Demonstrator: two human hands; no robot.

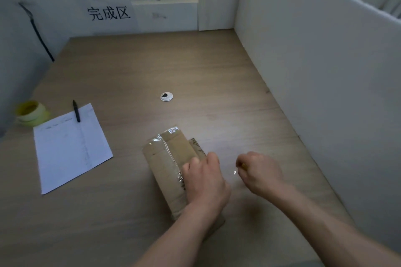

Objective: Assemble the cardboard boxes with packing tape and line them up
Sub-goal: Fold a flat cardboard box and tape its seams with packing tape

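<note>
A small brown cardboard box (167,165) lies on the wooden table (217,76) near its front middle, with clear packing tape along its top seam and a loose tape end at the far edge. My left hand (206,180) presses down on the box's right side, fingers bent over the tape. My right hand (258,171) hovers just to the right of the box, its fingers curled round a small yellowish thing, with a shiny bit of clear tape at its fingertips. What that thing is cannot be made out.
Rolls of yellow-green tape (31,112) sit at the far left edge. A white sheet of paper (71,147) with a black pen (76,110) lies left of the box. A cable grommet (166,96) is mid-table. White partitions (314,60) wall the table; a sign (109,13) hangs at the back.
</note>
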